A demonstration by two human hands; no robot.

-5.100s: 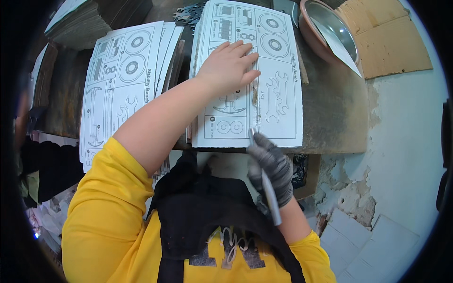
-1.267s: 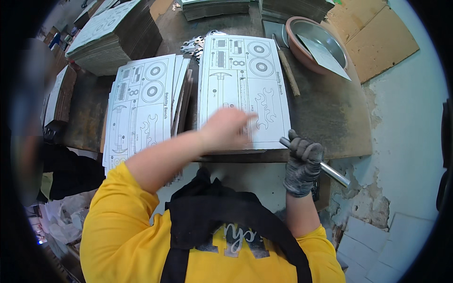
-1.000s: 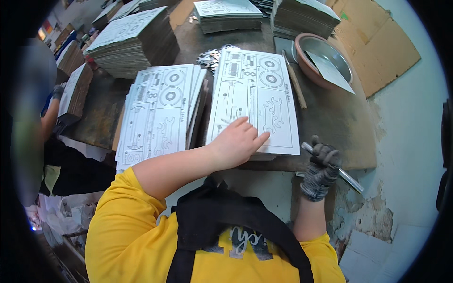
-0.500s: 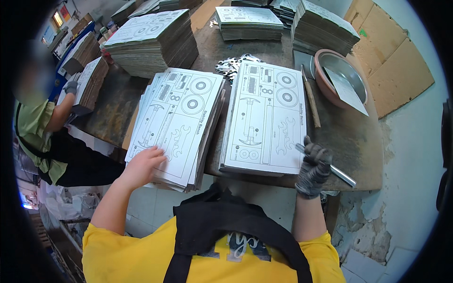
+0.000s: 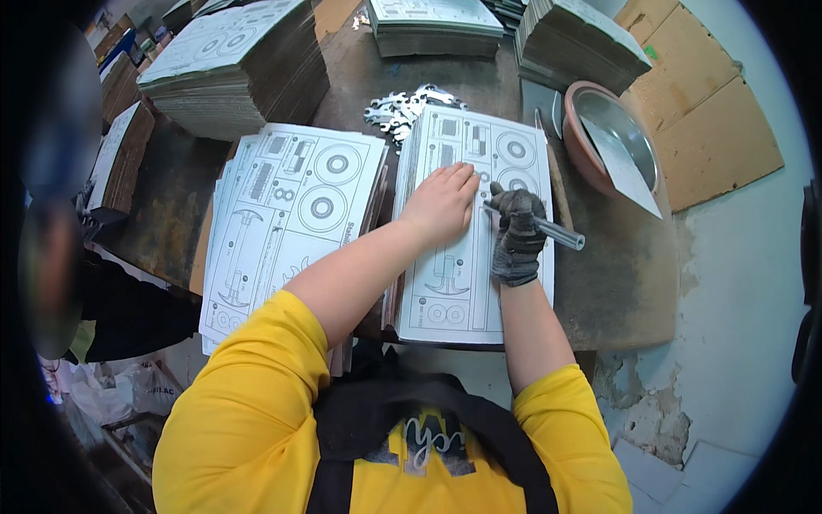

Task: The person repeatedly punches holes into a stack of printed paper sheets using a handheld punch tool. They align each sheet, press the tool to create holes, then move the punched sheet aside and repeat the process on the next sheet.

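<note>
My left hand [image 5: 441, 204] lies flat, fingers stretched, on the top printed sheet of the right stack of boards [image 5: 419, 283]. Close beside it, my right hand [image 5: 520, 240] in a dark grey glove is closed round a silver metal rod [image 5: 563, 234]. The rod slants across the sheet, its thick end out past the right edge and its thin end near my left fingers. Line drawings of tools and wheels cover the sheet, partly hidden by my hands. Left of it stands a second, uneven stack of printed boards [image 5: 342, 167], which my left forearm crosses.
Loose wrench-shaped pieces [image 5: 398, 113] lie behind the stacks. Taller board stacks [image 5: 248, 94] stand further back. A wooden handle [image 5: 558, 184] lies along the right stack. Right of that, a pinkish basin [image 5: 580, 154] holds a tilted sheet [image 5: 623, 167]. Another person, blurred, is at far left.
My left hand has moved from the left stack onto the right one. My right hand has brought the metal rod up and leftward over the right stack's sheet.
</note>
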